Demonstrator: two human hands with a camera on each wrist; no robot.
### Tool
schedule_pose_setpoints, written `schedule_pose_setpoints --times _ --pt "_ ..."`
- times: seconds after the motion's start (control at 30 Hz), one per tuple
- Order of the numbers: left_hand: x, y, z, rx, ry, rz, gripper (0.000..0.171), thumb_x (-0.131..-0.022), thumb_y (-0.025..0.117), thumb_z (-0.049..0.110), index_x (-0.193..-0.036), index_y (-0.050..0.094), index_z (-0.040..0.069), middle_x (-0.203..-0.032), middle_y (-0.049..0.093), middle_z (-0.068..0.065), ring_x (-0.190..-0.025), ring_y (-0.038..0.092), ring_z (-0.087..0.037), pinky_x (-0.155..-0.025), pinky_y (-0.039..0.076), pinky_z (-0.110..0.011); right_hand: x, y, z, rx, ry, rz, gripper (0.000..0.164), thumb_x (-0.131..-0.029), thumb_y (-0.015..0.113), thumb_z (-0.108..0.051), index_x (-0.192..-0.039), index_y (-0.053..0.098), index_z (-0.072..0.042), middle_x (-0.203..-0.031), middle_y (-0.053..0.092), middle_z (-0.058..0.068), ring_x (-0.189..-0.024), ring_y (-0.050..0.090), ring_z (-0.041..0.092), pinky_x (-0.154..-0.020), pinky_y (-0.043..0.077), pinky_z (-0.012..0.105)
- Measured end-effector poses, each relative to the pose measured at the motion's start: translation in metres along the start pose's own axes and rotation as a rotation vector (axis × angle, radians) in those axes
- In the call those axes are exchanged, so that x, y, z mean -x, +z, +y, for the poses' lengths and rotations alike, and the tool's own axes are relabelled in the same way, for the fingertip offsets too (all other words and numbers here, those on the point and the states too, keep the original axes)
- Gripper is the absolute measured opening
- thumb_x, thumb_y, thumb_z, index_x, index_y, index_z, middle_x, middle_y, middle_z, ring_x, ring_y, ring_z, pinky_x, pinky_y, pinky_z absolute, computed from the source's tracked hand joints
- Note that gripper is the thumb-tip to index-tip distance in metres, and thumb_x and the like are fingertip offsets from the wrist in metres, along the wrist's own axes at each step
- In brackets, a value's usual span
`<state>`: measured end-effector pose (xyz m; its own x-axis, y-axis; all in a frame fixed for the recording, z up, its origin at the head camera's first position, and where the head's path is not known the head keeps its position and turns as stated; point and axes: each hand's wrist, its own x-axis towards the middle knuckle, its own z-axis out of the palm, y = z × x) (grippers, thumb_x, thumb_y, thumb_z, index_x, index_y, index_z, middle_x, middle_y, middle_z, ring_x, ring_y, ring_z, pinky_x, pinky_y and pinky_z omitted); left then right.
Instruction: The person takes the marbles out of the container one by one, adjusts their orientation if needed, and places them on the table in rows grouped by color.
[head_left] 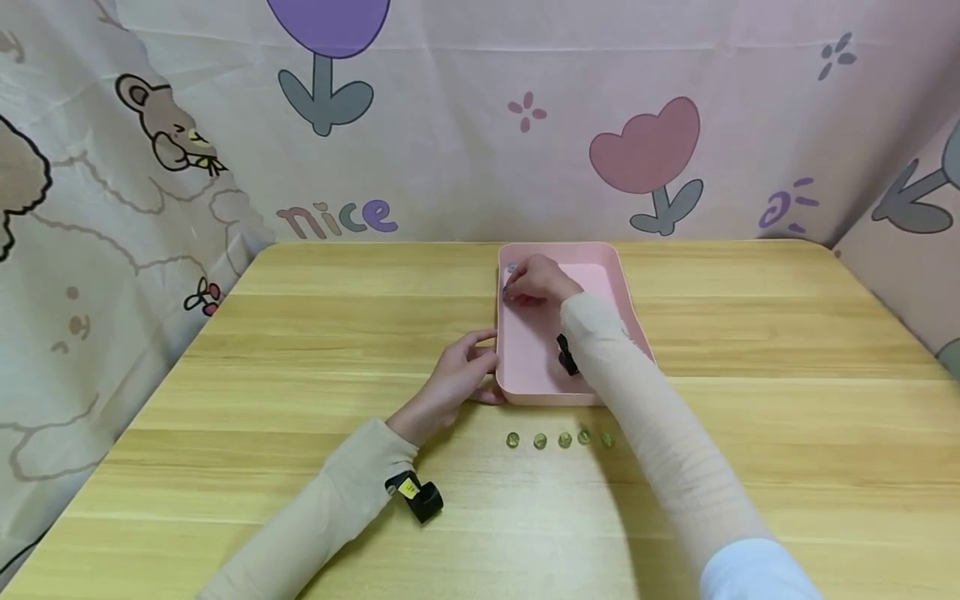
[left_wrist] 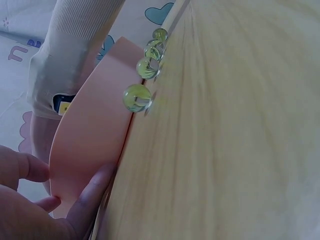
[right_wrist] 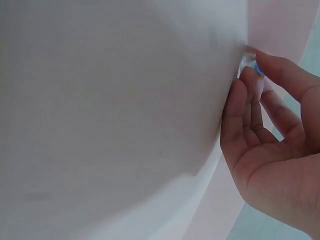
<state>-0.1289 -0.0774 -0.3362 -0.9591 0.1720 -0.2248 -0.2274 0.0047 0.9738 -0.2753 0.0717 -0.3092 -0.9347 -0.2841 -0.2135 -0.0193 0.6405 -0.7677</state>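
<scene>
Right wrist view gives the closest look at the clear marble (right_wrist: 258, 68): a small glassy ball, see-through at its edge, with a vivid blue streak inside, partly covered by fingertips. The right hand (head_left: 538, 282) pinches it between thumb and fingers, so the marble sits right at the fingertips, against the left inner side of the pink tray (head_left: 525, 354), toward the far end. Just beyond that hand, in the tray's far left corner, lies a small bluish piece (head_left: 512, 267), too small to make out fully. The tray is a shallow rectangle with rounded corners and smooth walls, standing on the pale wooden tabletop (head_left: 337, 333). At its near left corner, the left hand (head_left: 459, 373) has its fingers loosely extended, touching the outside of the wall and gripping nothing. Near the tray's near wall, outside it, five yellow-green marbles (head_left: 565, 440) stand in a roughly straight row running left to right, each apart from its neighbour; up close they are translucent, with swirls inside. They lie to the right of and nearer than the left hand, and well nearer than the right hand.
</scene>
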Motion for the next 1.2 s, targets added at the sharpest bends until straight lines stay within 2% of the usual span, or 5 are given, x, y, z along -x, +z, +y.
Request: schedule_pose_setpoints --times 0.37,0.7,0.87,1.03,1.2 --pt "0.005 -0.008 -0.003 -0.036 -0.020 0.034 0.054 -0.089 0.049 -0.001 -0.143 0.041 0.003 -0.124 0.056 -0.023 -0.101 0.062 -0.032 -0.061 0.062 -0.037 0.009 -0.012 -0.006 -0.158 -0.038 -0.055 0.020 -0.090 0.064 -0.005 -0.105 0.064 0.008 -0.081 0.064 0.010 -0.064 0.058 0.012 -0.068 0.058 0.026" --pt "0.000 -0.003 0.000 -0.012 0.000 -0.004 0.054 -0.091 0.050 -0.001 -0.144 0.040 0.003 -0.125 0.055 -0.023 -0.104 0.060 -0.033 -0.065 0.062 -0.039 0.020 -0.038 -0.007 -0.105 -0.070 0.006 0.025 -0.091 0.065 -0.008 -0.111 0.066 0.006 -0.093 0.062 0.008 -0.075 0.056 0.016 -0.075 0.056 0.023" --pt "0.000 -0.001 0.000 -0.009 0.000 0.004 0.054 -0.090 0.049 -0.001 -0.143 0.041 0.003 -0.124 0.055 -0.023 -0.105 0.060 -0.033 -0.064 0.062 -0.039 0.028 -0.045 -0.010 -0.099 -0.099 0.028 0.028 -0.093 0.062 -0.013 -0.114 0.065 0.005 -0.107 0.061 0.015 -0.078 0.058 0.017 -0.081 0.056 0.027" --pt "0.000 -0.002 0.000 -0.014 -0.007 0.006 0.055 -0.089 0.050 -0.001 -0.143 0.041 0.003 -0.124 0.055 -0.023 -0.104 0.061 -0.033 -0.064 0.062 -0.038 0.037 -0.049 -0.014 -0.062 -0.128 0.075 0.028 -0.094 0.062 -0.015 -0.113 0.066 0.005 -0.104 0.061 0.014 -0.068 0.057 0.010 -0.075 0.057 0.024" --pt "0.001 -0.002 0.001 -0.019 -0.013 0.003 0.054 -0.090 0.049 -0.001 -0.143 0.041 0.003 -0.124 0.054 -0.023 -0.103 0.061 -0.033 -0.064 0.062 -0.038 0.047 -0.052 -0.018 -0.041 -0.142 0.118 0.028 -0.093 0.064 -0.017 -0.113 0.067 0.002 -0.104 0.063 0.015 -0.072 0.059 0.015 -0.072 0.056 0.022"
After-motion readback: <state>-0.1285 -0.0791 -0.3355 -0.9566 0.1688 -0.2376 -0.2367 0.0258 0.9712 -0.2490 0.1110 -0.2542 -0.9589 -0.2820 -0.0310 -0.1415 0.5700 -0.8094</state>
